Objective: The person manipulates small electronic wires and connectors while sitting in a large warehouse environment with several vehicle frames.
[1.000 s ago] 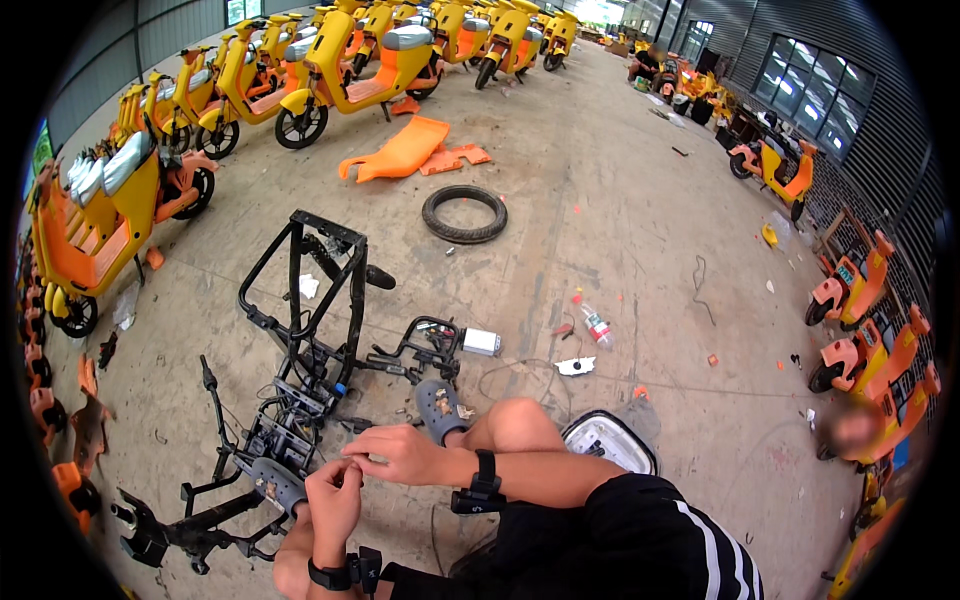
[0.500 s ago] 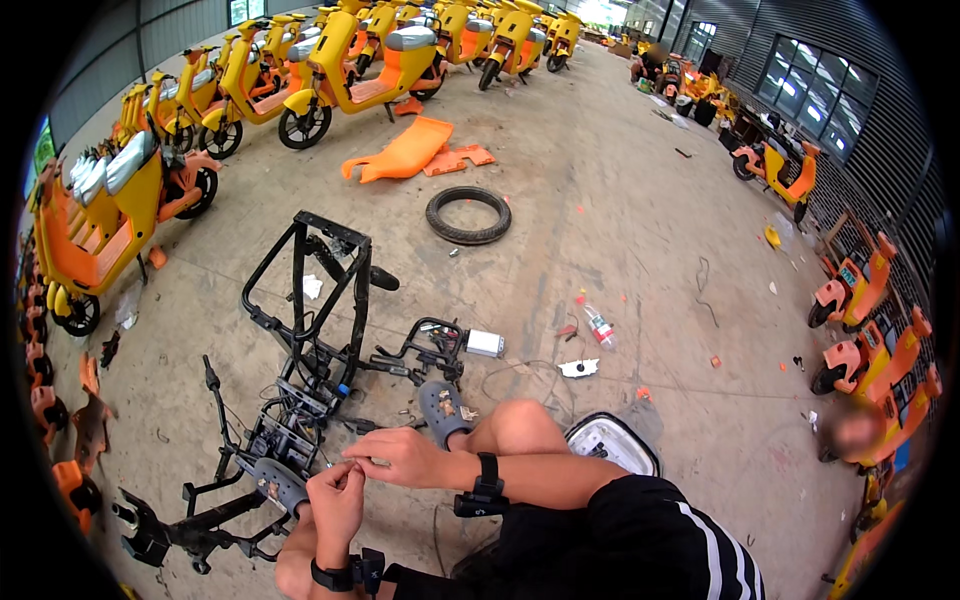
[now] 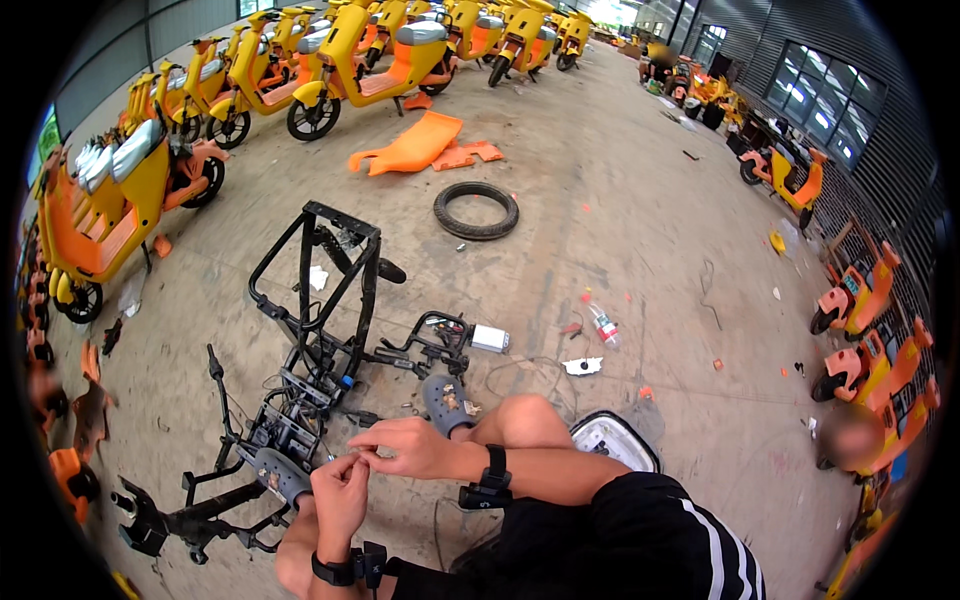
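Left hand (image 3: 340, 494) and right hand (image 3: 410, 447) close together, fingers (image 3: 373, 438) of both bent inward

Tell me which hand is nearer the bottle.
The right. The right hand is below and left of the bottle in the picture; the left hand is farther from it, lower and further left.

Black tyre (image 3: 478, 232) flat on floor (image 3: 610, 200), orange panel (image 3: 412, 145) beyond; plastic bottle (image 3: 605, 326) lying nearer; yellow scooters (image 3: 347, 62) parked behind.
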A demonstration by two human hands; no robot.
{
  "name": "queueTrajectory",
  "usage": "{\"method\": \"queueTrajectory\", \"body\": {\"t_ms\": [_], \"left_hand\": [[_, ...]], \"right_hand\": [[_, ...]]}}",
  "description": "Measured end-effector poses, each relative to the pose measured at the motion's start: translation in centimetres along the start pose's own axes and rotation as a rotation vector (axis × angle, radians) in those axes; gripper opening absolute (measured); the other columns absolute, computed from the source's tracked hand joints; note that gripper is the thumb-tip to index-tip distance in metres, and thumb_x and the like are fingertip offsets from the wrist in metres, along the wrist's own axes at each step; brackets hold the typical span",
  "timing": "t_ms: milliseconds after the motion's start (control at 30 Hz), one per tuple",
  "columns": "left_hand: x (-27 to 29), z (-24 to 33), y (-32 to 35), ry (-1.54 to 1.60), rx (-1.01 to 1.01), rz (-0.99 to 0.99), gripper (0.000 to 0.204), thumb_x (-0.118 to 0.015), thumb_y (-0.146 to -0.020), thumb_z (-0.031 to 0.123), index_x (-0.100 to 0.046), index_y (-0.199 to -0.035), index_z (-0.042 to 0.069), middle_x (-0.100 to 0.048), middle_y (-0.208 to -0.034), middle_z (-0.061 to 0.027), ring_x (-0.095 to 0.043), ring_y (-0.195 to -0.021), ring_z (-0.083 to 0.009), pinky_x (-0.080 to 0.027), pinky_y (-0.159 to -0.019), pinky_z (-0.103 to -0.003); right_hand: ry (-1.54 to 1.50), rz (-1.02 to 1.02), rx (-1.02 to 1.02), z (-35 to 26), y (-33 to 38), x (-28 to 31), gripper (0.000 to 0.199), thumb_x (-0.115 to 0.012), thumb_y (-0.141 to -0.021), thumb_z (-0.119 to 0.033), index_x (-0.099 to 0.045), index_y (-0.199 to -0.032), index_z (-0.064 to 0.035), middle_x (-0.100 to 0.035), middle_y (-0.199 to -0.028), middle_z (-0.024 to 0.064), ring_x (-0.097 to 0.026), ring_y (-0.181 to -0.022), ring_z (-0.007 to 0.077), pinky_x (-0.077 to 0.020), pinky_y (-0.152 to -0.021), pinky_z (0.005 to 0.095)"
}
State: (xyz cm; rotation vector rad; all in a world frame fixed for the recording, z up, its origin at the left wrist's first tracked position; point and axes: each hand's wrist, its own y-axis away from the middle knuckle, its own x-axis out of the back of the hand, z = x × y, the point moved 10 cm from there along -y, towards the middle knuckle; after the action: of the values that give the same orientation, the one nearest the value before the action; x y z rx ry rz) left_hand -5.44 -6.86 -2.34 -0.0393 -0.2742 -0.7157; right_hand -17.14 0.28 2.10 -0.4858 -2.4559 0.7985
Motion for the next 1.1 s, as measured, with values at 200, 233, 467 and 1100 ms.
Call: {"method": "queueTrajectory", "body": {"t_ms": [200, 233, 467, 1100], "left_hand": [[-0.5, -0.1, -0.3, -0.065, 0.021, -0.012, 0.018, -0.063, -0.093, 0.009, -0.069, -0.089, -0.008, -0.045, -0.057, 0.0044, -0.035, -0.055, -0.0034, -0.027, -0.048, -0.026], [-0.5, -0.2, -0.5, -0.065, 0.013, -0.007, 0.018, -0.063, -0.093, 0.009, -0.070, -0.091, -0.008, -0.045, -0.055, 0.0033, -0.035, -0.053, -0.0037, -0.027, -0.047, -0.027], [0.7, 0.9, -0.3, -0.148, -0.188, 0.084, 0.018, -0.063, -0.091, 0.010, -0.071, -0.098, -0.005, -0.063, -0.065, -0.0175, -0.058, -0.055, -0.0200, -0.046, -0.056, -0.033], [0.5, 2.4, -0.3, 0.053, -0.152, 0.145, 0.017, -0.061, -0.092, 0.007, -0.070, -0.103, -0.004, -0.059, -0.061, -0.0135, -0.048, -0.048, -0.0120, -0.038, -0.047, -0.030]], "right_hand": [[0.048, -0.033, 0.020, 0.2, 0.1, -0.2, 0.019, -0.069, -0.084, -0.003, -0.072, -0.103, -0.0020, -0.071, -0.089, 0.0118, -0.068, -0.075, 0.0278, -0.0553, -0.065, 0.0350], [0.058, -0.046, 0.018, 0.2, -0.1, -0.1, 0.017, -0.067, -0.084, -0.003, -0.072, -0.101, -0.0006, -0.071, -0.090, 0.0124, -0.068, -0.076, 0.0285, -0.0553, -0.066, 0.0356], [0.007, -0.084, -0.049, 0.9, -0.9, -1.0, 0.023, -0.070, -0.085, -0.002, -0.072, -0.107, -0.0034, -0.072, -0.095, 0.0130, -0.070, -0.081, 0.0272, -0.0572, -0.071, 0.0336], [0.127, -0.020, -0.053, -0.7, -2.2, 0.4, 0.019, -0.073, -0.081, 0.006, -0.072, -0.100, 0.0031, -0.074, -0.092, 0.0158, -0.072, -0.080, 0.0262, -0.0574, -0.072, 0.0318]]}}
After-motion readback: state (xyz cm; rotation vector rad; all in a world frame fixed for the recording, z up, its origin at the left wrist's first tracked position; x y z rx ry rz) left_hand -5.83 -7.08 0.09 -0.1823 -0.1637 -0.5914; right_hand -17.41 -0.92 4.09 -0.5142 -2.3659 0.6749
